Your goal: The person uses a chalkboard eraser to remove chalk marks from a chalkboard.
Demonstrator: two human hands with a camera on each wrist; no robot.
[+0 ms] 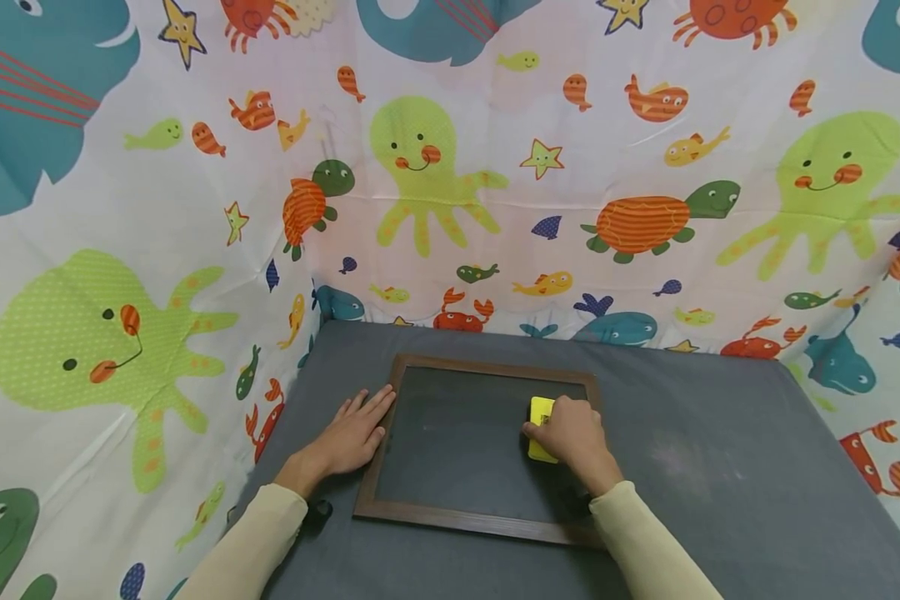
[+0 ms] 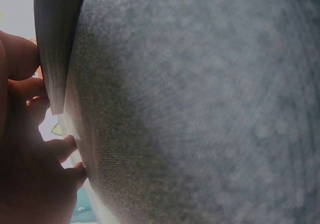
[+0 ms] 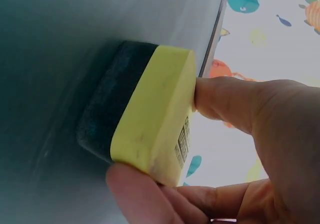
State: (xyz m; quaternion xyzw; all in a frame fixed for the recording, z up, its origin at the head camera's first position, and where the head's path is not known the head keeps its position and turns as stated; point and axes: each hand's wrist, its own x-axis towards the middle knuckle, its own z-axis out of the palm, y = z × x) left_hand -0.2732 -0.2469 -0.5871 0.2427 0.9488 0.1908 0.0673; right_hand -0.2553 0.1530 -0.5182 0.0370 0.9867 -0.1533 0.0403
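A chalkboard (image 1: 457,442) in a brown wooden frame (image 1: 480,525) lies flat on the grey cloth. My right hand (image 1: 573,433) grips a yellow board eraser (image 1: 542,408) over the right part of the board. Seen from the right wrist, the eraser (image 3: 150,109) has a dark felt side against the board, with thumb and fingers pinching its yellow body. My left hand (image 1: 348,437) rests with fingers extended along the frame's left side. From the left wrist, its fingers (image 2: 37,104) touch the frame edge (image 2: 57,49) and the cloth.
Grey cloth (image 1: 690,467) covers the table around the board. A curtain (image 1: 495,275) printed with sea animals hangs behind and at both sides. A small dark object (image 1: 317,515) lies beside the left wrist.
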